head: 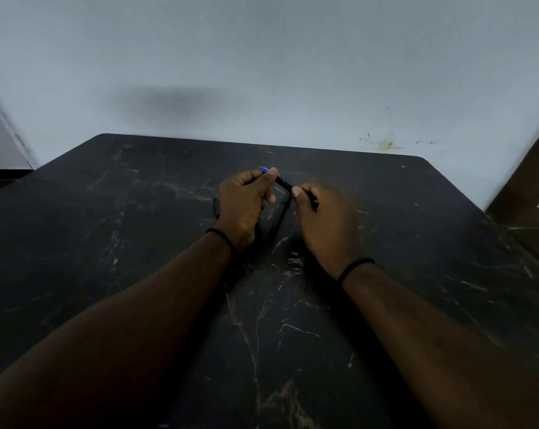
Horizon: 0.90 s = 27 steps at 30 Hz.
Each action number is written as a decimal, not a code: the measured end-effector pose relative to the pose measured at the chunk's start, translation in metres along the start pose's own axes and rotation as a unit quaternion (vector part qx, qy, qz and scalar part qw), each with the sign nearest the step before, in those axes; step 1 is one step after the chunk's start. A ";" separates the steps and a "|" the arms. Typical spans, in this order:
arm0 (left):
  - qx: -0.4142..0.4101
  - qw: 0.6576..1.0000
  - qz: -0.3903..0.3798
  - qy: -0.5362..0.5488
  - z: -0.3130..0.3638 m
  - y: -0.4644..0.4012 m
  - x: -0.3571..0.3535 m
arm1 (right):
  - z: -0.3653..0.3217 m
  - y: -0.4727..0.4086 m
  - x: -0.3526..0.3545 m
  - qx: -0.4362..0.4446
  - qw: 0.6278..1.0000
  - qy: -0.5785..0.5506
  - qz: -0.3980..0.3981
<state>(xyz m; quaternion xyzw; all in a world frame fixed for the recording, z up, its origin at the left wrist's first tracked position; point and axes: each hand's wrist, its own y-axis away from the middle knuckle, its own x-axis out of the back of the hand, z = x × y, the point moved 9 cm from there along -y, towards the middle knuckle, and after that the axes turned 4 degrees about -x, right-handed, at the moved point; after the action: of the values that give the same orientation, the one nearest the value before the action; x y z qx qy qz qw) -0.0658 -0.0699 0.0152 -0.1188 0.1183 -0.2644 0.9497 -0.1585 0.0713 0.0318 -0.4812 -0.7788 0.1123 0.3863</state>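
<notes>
A thin black pen (284, 183) with a blue tip is held above the dark marbled table (138, 243). My left hand (245, 205) pinches it near the blue end between thumb and fingers. My right hand (325, 222) grips the other end, fingers curled round it. Under and between the hands lie other slim black pieces (277, 221) on the table, hard to make out against the dark top. A short black piece (215, 209) pokes out left of my left hand.
A pale wall (262, 72) rises right behind the table's far edge. A brown wooden panel (528, 187) stands at the right. Both wrists wear a thin black band.
</notes>
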 end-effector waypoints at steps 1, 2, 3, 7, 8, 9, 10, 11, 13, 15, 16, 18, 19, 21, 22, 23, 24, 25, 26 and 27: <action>-0.001 1.000 -0.003 -0.003 0.001 0.001 -0.001 | -0.001 0.000 0.000 0.000 1.000 -0.003 -0.003; -0.003 1.000 -0.006 -0.004 0.001 0.001 -0.002 | 0.000 0.000 0.000 -0.007 1.000 -0.013 -0.002; -0.004 1.000 -0.007 -0.003 0.000 0.001 -0.002 | 0.002 0.000 0.000 -0.018 1.000 -0.020 0.001; 0.004 1.000 0.003 0.003 -0.001 0.001 0.000 | 0.008 -0.001 0.001 -0.038 0.999 -0.022 0.017; 0.005 1.000 0.003 0.003 -0.001 0.001 0.000 | 0.009 -0.001 0.001 -0.034 0.999 -0.021 0.014; 0.006 1.000 0.001 0.002 0.000 0.001 0.000 | 0.007 -0.001 0.000 -0.025 1.000 -0.015 0.006; 0.005 1.000 -0.001 0.001 -0.001 0.001 0.000 | 0.005 -0.001 -0.001 -0.014 1.000 -0.011 -0.001; 0.004 1.000 -0.002 0.001 -0.001 0.001 0.000 | 0.004 0.000 -0.002 -0.009 1.000 -0.009 -0.006; 0.004 1.000 -0.002 0.004 -0.002 0.000 0.000 | 0.006 0.000 -0.003 -0.028 0.999 -0.028 -0.004; 0.007 1.000 0.002 0.005 -0.002 0.000 0.001 | 0.009 0.000 0.001 -0.046 0.997 -0.053 0.017; 0.009 1.000 0.003 0.006 -0.001 0.000 0.001 | 0.009 -0.001 0.003 -0.044 0.997 -0.057 0.028; 0.013 1.000 0.001 0.007 -0.002 0.000 0.000 | 0.008 -0.001 0.004 -0.040 0.997 -0.053 0.026; 0.014 1.000 0.001 0.007 -0.002 0.000 0.000 | 0.008 -0.002 0.004 -0.038 0.998 -0.048 0.022; 0.016 1.000 0.002 0.009 -0.002 0.000 0.002 | 0.005 -0.002 0.003 -0.019 0.999 -0.028 0.015; 0.018 1.000 0.003 0.009 -0.001 0.000 0.002 | 0.004 -0.002 0.003 -0.011 1.000 -0.021 0.012; 0.019 1.000 0.004 0.008 -0.001 0.000 0.003 | 0.003 -0.001 0.002 -0.011 1.000 -0.021 0.008; 0.019 1.000 0.003 0.005 0.000 0.000 0.002 | 0.003 -0.001 0.002 -0.013 0.999 -0.028 0.008; 0.018 1.000 0.002 0.003 0.000 0.001 0.002 | 0.004 -0.001 0.001 -0.018 0.999 -0.035 0.008; 0.017 1.000 0.000 0.001 0.000 0.001 0.001 | 0.005 -0.001 0.001 -0.023 0.999 -0.040 0.011; 0.016 1.000 0.000 0.001 0.000 0.001 0.001 | 0.006 -0.001 0.001 -0.027 0.999 -0.044 0.014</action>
<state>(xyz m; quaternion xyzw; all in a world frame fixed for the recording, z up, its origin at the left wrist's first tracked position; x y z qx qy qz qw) -0.0647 -0.0689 0.0148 -0.1029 0.1148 -0.2661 0.9515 -0.1641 0.0724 0.0285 -0.4969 -0.7910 0.1177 0.3370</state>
